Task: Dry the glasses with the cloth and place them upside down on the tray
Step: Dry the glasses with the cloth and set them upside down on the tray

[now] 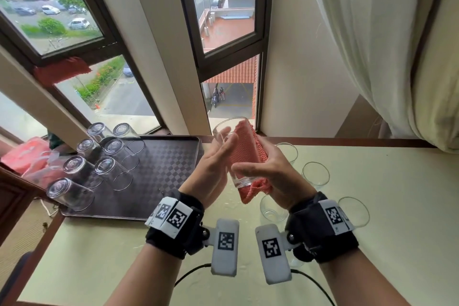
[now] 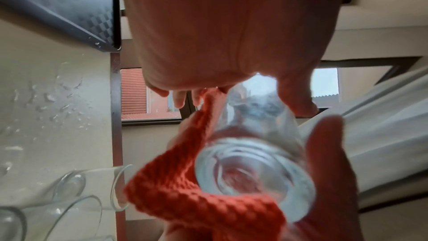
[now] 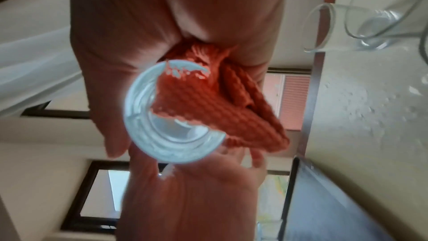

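Far left, tray [image 1: 173, 156]: seven upturned glasses [image 1: 106, 169] crowd its left half; its right half lies bare.
Left hand [image 1: 213, 169]: fingers straight, palm pressed against held glass [image 1: 229, 154].
Held glass: raised over table [image 1: 372, 243], between both hands, tilted, mouth toward window [image 1: 228, 20].
Right hand [image 1: 268, 171]: gripping red cloth [image 1: 244, 154] against glass.
Right, upright glasses [image 1: 315, 174]: clustered beneath right wrist.
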`<action>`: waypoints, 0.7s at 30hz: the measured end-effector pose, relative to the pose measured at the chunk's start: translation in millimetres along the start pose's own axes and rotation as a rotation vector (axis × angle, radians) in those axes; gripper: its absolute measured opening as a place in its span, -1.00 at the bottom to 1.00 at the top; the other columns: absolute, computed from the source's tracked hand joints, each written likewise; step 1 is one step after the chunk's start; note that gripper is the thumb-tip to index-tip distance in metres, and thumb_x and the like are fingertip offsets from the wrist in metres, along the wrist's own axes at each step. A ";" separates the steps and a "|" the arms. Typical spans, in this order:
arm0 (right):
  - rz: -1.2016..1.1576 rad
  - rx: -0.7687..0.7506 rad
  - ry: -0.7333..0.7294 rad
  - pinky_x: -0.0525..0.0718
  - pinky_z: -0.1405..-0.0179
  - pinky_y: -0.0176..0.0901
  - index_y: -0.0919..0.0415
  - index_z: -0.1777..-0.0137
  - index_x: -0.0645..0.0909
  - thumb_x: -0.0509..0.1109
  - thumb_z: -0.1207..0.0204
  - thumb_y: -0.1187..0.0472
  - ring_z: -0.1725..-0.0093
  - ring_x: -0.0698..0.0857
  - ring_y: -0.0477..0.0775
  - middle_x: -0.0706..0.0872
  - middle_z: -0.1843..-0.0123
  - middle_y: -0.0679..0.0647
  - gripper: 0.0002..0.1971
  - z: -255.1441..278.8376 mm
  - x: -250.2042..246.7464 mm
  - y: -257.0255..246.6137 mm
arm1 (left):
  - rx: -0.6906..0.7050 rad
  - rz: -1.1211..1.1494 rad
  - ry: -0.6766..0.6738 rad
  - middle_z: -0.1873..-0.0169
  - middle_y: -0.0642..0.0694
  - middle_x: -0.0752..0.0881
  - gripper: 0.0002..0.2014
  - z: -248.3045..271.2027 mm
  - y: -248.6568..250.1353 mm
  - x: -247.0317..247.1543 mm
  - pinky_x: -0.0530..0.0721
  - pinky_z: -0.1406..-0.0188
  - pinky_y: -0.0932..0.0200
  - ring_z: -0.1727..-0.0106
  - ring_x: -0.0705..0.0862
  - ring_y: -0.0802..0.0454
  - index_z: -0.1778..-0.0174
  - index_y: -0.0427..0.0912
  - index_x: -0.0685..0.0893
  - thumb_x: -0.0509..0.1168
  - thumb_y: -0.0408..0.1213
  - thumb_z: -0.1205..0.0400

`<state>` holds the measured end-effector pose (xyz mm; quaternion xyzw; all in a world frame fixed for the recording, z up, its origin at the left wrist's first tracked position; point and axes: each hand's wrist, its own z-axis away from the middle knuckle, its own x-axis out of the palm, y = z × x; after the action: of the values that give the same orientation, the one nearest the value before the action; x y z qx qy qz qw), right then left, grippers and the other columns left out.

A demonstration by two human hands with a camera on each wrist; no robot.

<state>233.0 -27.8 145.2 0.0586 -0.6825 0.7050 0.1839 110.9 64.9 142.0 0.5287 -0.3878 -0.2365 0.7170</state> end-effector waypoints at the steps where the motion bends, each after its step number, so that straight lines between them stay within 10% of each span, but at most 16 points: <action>1: -0.016 0.001 -0.003 0.76 -0.13 -0.01 0.02 -0.31 0.61 0.85 0.09 -0.02 -0.19 0.79 0.22 0.79 -0.19 0.20 -0.12 -0.9 -1.3 -1.1 | 0.003 0.005 -0.017 -0.34 -0.18 0.68 0.02 0.3 1.5 1.7 0.69 -0.34 -0.04 -0.39 0.67 -0.11 -0.55 -0.06 0.40 0.58 0.33 -0.24; 8: 0.330 -0.128 0.209 0.79 0.10 -0.22 0.15 -0.49 0.47 0.80 -0.17 0.22 -0.13 0.77 0.07 0.74 -0.25 0.13 -0.13 -2.2 0.7 -3.9 | 0.009 0.040 0.019 -0.28 -0.25 0.71 -0.14 -9.0 11.9 1.3 0.68 -0.36 -0.03 -0.38 0.68 -0.10 -0.69 -0.37 0.04 0.39 -0.28 -0.57; 12: 0.151 -0.057 0.113 0.78 -0.06 0.03 0.15 -0.47 0.47 0.69 -0.20 0.23 -0.21 0.77 0.27 0.73 -0.25 0.26 -0.20 -1.9 0.7 -4.1 | 0.005 -0.008 0.046 -0.35 -0.27 0.63 0.12 -11.2 11.2 7.1 0.74 -0.22 0.04 -0.34 0.70 -0.14 -0.72 -0.28 0.04 0.59 0.01 -0.41; 17: 0.018 -0.020 0.085 0.75 -0.19 0.13 0.20 -0.43 0.53 0.69 -0.15 0.24 -0.21 0.77 0.29 0.73 -0.26 0.31 -0.22 -2.6 -1.5 -6.3 | 0.016 -0.018 -0.053 -0.26 -0.29 0.61 -0.02 -4.2 13.8 3.9 0.62 -0.43 -0.17 -0.32 0.64 -0.17 -0.53 -0.31 0.44 0.51 0.30 -0.36; 21: 0.303 -0.132 0.219 0.80 -0.09 -0.08 0.09 -0.37 0.52 0.77 -0.19 0.27 -0.12 0.79 -0.04 0.77 -0.16 0.05 -0.25 -1.1 5.6 -9.8 | 0.033 -0.016 0.022 -0.23 -0.25 0.73 -0.38 -4.6 13.8 1.6 0.64 -0.33 -0.01 -0.33 0.70 -0.09 -0.46 -0.42 0.41 0.39 -0.08 -0.62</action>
<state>231.4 -25.7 156.2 -0.1337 -0.7041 0.6805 0.1523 114.6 70.9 154.8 0.5463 -0.3796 -0.2300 0.7103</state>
